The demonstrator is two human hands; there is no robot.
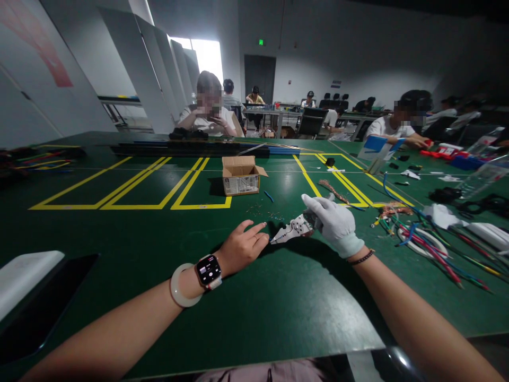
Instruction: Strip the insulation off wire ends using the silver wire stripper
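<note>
My right hand (334, 220), in a pale work glove, is closed around the handles of a pair of wire strippers (293, 229). Their silver jaws point left and slightly down, toward my left hand (243, 246). That hand is bare, with a watch and a bracelet on its wrist. Its thumb and index finger pinch a short blue wire (271, 240), of which only a bit shows at the jaw tip; the other fingers are half extended. Just beyond lie copper scraps (274, 214) and a loose blue wire piece (269, 196).
An opened cardboard box (241, 178) stands ahead on the green table (254, 318). Stripped copper strands (332, 190) and a tangle of coloured wires (429, 244) lie to the right. A dark tablet-like slab (51, 297) is at left. Co-workers sit across the table.
</note>
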